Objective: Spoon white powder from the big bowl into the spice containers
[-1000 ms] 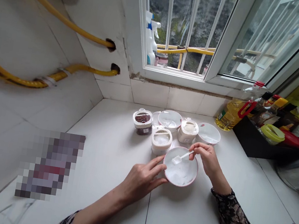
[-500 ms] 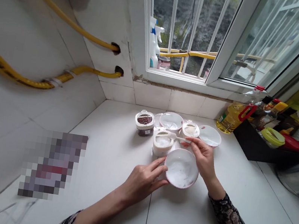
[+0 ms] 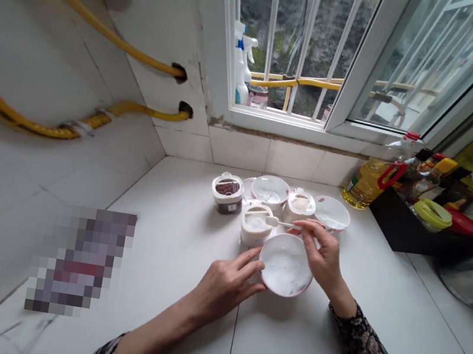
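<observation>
Spoon work: it looks as if you are in the middle of spooning, with the jar of white powder [image 3: 253, 239] at the left, the head of the white spoon [image 3: 285, 225] by its right rim, and the bowl [image 3: 286, 266] on the near side, whitish matter in its bottom. Whether the spoon carries anything, you cannot tell from here.
Spoon's next move: it likely calls for a level head and a short, steady path clear of both rims.
Left hand: your left hand [image 3: 222, 282] reaches in from the near left, fingers and thumb spread on the bowl's left rim, bracing it.
Right hand: your right hand [image 3: 323, 253] comes from the near right, above the bowl's far right rim, pinching the spoon's handle between thumb and fingertips, its head pointing left.
</observation>
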`<state>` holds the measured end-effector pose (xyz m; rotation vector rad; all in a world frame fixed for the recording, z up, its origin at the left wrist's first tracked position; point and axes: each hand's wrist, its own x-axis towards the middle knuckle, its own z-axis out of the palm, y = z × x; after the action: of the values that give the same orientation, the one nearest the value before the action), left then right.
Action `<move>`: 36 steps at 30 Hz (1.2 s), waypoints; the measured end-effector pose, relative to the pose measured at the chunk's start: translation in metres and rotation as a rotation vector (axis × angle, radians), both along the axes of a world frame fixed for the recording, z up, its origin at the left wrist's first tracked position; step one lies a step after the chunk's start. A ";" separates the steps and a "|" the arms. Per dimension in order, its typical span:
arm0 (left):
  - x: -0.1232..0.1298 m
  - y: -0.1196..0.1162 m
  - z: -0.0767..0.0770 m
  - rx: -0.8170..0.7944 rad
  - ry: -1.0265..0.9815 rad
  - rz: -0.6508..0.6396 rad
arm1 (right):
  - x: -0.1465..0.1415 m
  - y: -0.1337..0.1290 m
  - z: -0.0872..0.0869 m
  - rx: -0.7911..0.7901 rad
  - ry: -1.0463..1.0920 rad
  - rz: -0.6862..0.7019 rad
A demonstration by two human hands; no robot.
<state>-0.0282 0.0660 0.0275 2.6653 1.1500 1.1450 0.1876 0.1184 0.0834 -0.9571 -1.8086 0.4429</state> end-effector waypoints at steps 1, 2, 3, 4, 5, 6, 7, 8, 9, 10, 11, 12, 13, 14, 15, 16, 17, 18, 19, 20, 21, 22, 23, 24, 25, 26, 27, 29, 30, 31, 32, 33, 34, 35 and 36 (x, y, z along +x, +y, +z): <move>0.000 0.000 0.000 -0.001 0.002 0.000 | 0.003 0.000 0.000 -0.073 0.061 -0.011; 0.000 0.000 -0.001 -0.003 0.005 -0.002 | 0.006 0.000 0.000 -0.134 0.113 -0.019; -0.001 0.000 -0.001 -0.005 0.007 -0.003 | 0.009 0.001 0.000 -0.180 0.147 -0.021; -0.001 0.000 -0.001 -0.006 0.008 -0.004 | 0.012 0.001 0.000 -0.209 0.159 -0.021; -0.001 0.000 -0.001 -0.006 0.008 -0.003 | 0.014 0.001 0.001 -0.223 0.144 -0.018; -0.001 0.000 -0.001 -0.008 0.008 -0.002 | 0.016 0.001 0.001 -0.225 0.101 -0.012; -0.001 0.000 -0.001 -0.007 0.007 0.000 | 0.017 0.001 0.002 -0.218 0.039 -0.002; -0.001 0.000 -0.001 -0.006 0.006 0.001 | 0.016 0.001 0.003 -0.207 -0.032 0.013; -0.001 0.000 -0.002 -0.004 0.005 0.003 | 0.016 0.000 0.003 -0.194 -0.102 0.028; -0.001 -0.001 -0.002 -0.005 0.005 0.004 | 0.015 -0.001 0.004 -0.182 -0.165 0.045; -0.001 -0.001 -0.002 -0.005 0.005 0.004 | 0.013 -0.002 0.004 -0.174 -0.215 0.068; -0.001 -0.001 -0.002 -0.005 0.005 0.005 | 0.012 -0.003 0.004 -0.172 -0.254 0.096; -0.001 -0.001 -0.002 -0.007 0.007 0.006 | 0.011 -0.005 0.004 -0.174 -0.283 0.126; -0.001 -0.001 -0.002 -0.009 0.009 0.009 | 0.010 -0.005 0.004 -0.180 -0.305 0.159; -0.001 -0.001 -0.001 -0.006 0.011 0.010 | 0.010 -0.006 0.003 -0.187 -0.316 0.189; -0.001 -0.001 -0.001 -0.003 0.012 0.011 | 0.010 -0.007 0.003 -0.197 -0.320 0.215; 0.000 -0.001 -0.001 -0.001 0.012 0.011 | 0.010 -0.007 0.003 -0.210 -0.314 0.233; 0.000 -0.001 -0.001 0.000 0.011 0.011 | 0.010 -0.007 0.003 -0.225 -0.301 0.244; 0.000 -0.001 -0.001 -0.002 0.010 0.010 | 0.011 -0.008 0.003 -0.242 -0.283 0.252; 0.000 -0.001 -0.001 -0.007 0.010 0.010 | 0.011 -0.008 0.004 -0.261 -0.265 0.256; 0.000 -0.001 0.000 -0.014 0.011 0.011 | 0.012 -0.008 0.004 -0.279 -0.246 0.258; -0.001 -0.001 0.000 -0.021 0.012 0.012 | 0.012 -0.008 0.004 -0.299 -0.229 0.260; -0.001 -0.001 0.000 -0.026 0.012 0.013 | 0.012 -0.008 0.005 -0.318 -0.215 0.263; -0.001 -0.001 0.000 -0.030 0.012 0.013 | 0.012 -0.008 0.005 -0.339 -0.203 0.269; -0.001 -0.001 0.000 -0.029 0.012 0.012 | 0.012 -0.009 0.005 -0.362 -0.191 0.278; 0.000 -0.001 0.001 -0.024 0.009 0.012 | 0.012 -0.009 0.005 -0.387 -0.176 0.287; 0.000 -0.001 0.001 -0.015 0.006 0.010 | 0.011 -0.009 0.006 -0.412 -0.157 0.294; 0.000 -0.001 0.001 -0.001 0.002 0.008 | 0.011 -0.008 0.006 -0.458 -0.101 0.284; 0.000 -0.001 0.001 0.002 0.001 0.006 | 0.011 -0.008 0.006 -0.478 -0.063 0.266; 0.000 -0.001 0.001 0.002 0.002 0.006 | 0.011 -0.006 0.006 -0.500 -0.019 0.247; 0.000 -0.001 0.001 -0.001 0.004 0.006 | 0.012 -0.005 0.007 -0.526 0.028 0.231; 0.000 -0.001 0.001 -0.004 0.006 0.008 | 0.013 -0.003 0.007 -0.552 0.076 0.219; 0.000 -0.001 0.001 -0.005 0.009 0.010 | 0.014 -0.001 0.007 -0.581 0.121 0.210; 0.000 -0.001 0.001 -0.007 0.011 0.012 | 0.015 0.001 0.008 -0.609 0.162 0.202; 0.000 -0.001 0.001 -0.007 0.012 0.013 | 0.017 0.003 0.008 -0.634 0.198 0.191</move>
<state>-0.0284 0.0650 0.0287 2.6676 1.1722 1.1259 0.2042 0.1211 0.0913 -1.1112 -1.6048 1.2378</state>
